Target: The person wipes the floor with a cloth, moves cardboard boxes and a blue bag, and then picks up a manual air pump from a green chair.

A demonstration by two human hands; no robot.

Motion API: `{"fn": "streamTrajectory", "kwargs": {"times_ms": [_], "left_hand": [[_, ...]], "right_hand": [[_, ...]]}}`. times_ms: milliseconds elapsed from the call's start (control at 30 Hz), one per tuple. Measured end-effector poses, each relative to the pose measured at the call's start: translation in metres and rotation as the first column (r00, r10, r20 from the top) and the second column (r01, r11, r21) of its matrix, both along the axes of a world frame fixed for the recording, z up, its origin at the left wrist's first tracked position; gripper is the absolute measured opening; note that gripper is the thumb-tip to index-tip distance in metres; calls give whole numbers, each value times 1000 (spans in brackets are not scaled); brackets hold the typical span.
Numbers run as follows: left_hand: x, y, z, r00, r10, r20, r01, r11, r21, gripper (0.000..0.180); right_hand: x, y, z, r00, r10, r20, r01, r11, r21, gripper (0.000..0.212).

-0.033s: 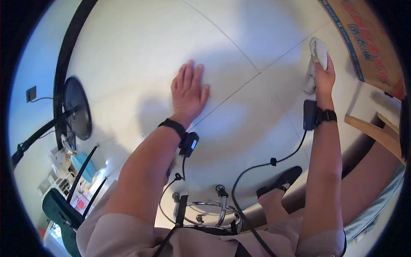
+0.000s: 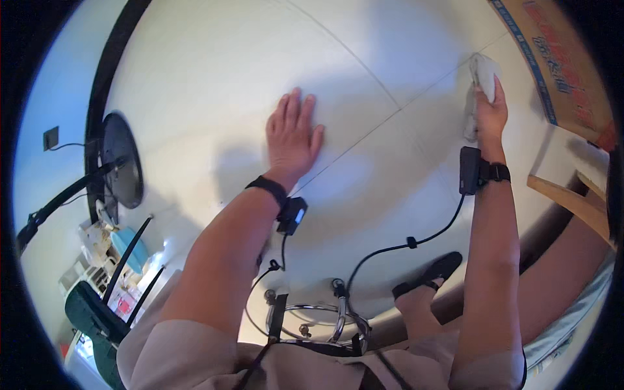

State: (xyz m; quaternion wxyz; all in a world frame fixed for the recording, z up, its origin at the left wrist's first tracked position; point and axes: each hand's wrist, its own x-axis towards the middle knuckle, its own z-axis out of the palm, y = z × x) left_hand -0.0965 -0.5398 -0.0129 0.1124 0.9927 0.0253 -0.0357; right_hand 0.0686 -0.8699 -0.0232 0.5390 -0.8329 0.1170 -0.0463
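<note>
My left hand [image 2: 292, 133] lies palm down on the pale tiled floor [image 2: 364, 162], its fingers stretched out and holding nothing. Off to the right, my right hand [image 2: 492, 117] grips a greyish-white cloth [image 2: 484, 68] against the floor. The cloth is bunched, with one part sticking out beyond the fingers and another hanging along the thumb side. Part of it is hidden by the hand.
A cardboard box [image 2: 552, 65] stands at the far right, with a wooden piece [image 2: 569, 203] nearer. At left is a round black stand base [image 2: 122, 159]. A chrome wheeled base [image 2: 340, 312] and dark shoe [image 2: 439, 270] are close to me. Cables [image 2: 383, 250] run from both wrists.
The view has shifted slightly, so the floor lines sit a little further right. My right hand and the cloth have moved slightly left over the floor; my left hand keeps its place.
</note>
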Motion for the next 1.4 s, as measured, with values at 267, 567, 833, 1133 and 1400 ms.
{"fn": "streamTrajectory", "kwargs": {"times_ms": [267, 567, 833, 1133, 1400], "left_hand": [[-7, 9, -8, 997, -11, 72, 13, 999, -34, 49], [-28, -14, 37, 995, 60, -78, -96, 445, -891, 54], [-19, -6, 65, 982, 181, -44, -122, 451, -884, 52], [69, 122, 1, 943, 230, 239, -238, 971, 7, 39], [-34, 56, -2, 993, -116, 39, 121, 979, -167, 31]], "right_hand": [[-185, 154, 17, 678, 735, -1, -715, 659, -233, 59], [-219, 141, 60, 890, 29, -454, 320, 670, 670, 44], [-214, 128, 79, 926, 300, -228, -48, 695, 717, 50], [-219, 28, 15, 935, 275, -224, -352, 654, -669, 60], [-225, 25, 5, 933, 268, -242, -356, 573, -738, 64]]}}
